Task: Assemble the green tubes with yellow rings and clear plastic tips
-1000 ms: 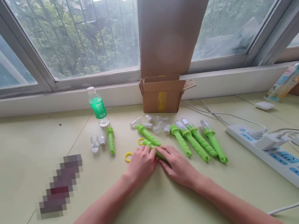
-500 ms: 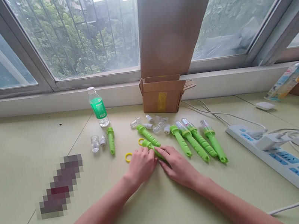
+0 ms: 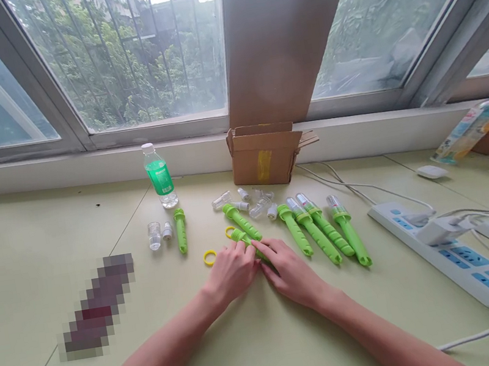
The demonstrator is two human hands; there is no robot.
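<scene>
My left hand (image 3: 232,271) is closed over a green plastic handle (image 3: 240,235), whose threaded end sticks out past the fingers. My right hand (image 3: 292,271) grips the lower end of the same handle, most of it hidden by the fingers. Just beyond lies another green handle (image 3: 244,223). Beside my left hand are a yellow ring (image 3: 210,258) and a second yellow ring (image 3: 230,231), partly covered. Clear ribbed covers (image 3: 260,206) and small white pieces (image 3: 272,211) lie further back. Right of my hands rest several green handles, some with clear tops (image 3: 335,202).
At left stand a clear cover (image 3: 154,236), a white piece (image 3: 167,231), a green handle (image 3: 181,231) and a water bottle (image 3: 160,178). A cardboard box (image 3: 263,158) is at the back. A power strip (image 3: 460,257) with cables occupies the right; a blurred-out object (image 3: 100,308) lies left.
Both hands stay on the green handle in almost the same place. The whole view has shifted very slightly; nothing else has visibly moved.
</scene>
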